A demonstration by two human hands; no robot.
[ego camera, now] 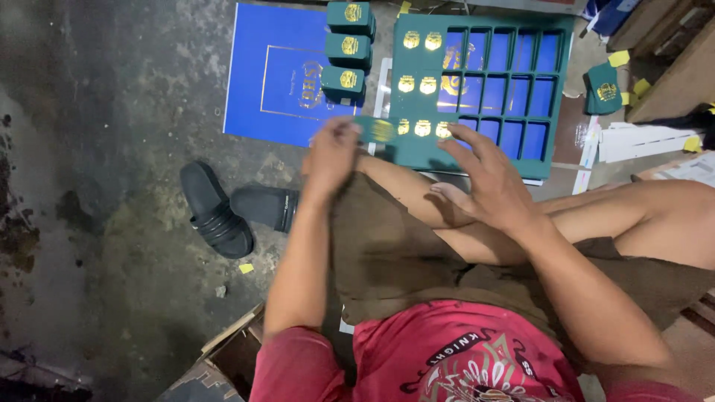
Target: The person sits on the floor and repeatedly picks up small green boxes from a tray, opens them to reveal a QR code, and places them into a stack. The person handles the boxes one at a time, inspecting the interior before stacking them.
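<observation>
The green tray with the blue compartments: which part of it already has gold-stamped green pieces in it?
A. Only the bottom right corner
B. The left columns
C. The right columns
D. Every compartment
B: the gold-stamped pieces sit in the two left columns of the green tray, while the compartments to the right show bare blue; the left hand holds another green piece beside that filled side.

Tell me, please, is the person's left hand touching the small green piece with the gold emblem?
Touching. The head view shows the left hand with its fingers closed on one end of the small green piece, beside the green grid tray.
</observation>
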